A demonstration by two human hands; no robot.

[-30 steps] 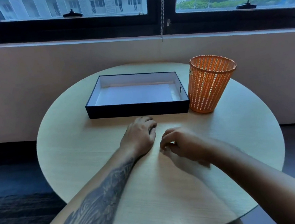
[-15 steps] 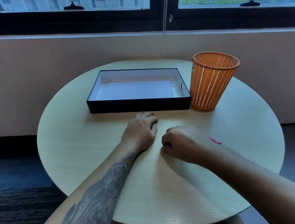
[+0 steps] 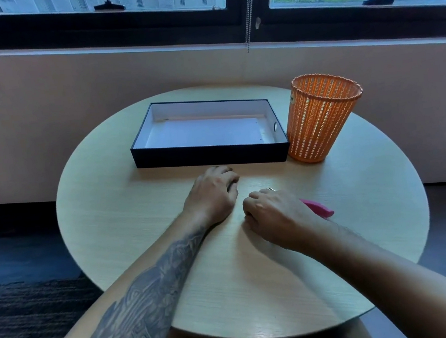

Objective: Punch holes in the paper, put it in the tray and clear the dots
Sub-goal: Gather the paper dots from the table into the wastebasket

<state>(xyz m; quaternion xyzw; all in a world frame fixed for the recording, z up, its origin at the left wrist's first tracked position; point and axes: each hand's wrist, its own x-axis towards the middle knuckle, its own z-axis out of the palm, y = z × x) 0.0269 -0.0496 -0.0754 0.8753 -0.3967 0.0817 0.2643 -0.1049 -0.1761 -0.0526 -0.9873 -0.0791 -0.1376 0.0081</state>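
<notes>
My left hand [image 3: 214,195] lay curled on the table [image 3: 125,209], gripping nothing. My right hand [image 3: 274,216] was clenched; contents indeterminable. Paper [image 3: 206,135] lay inside the tray [image 3: 209,159], beside the orange basket [image 3: 320,120].

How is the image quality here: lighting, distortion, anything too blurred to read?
Head view: daylight from the windows, dim and soft indoors; wide-angle bending bows the sill; both hands look sharp enough, but the pink object behind the right hand is mostly hidden.

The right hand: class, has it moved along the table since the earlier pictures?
Yes. The right hand has slid slightly toward the person, away from the black tray, uncovering a pink object beside it.
</notes>
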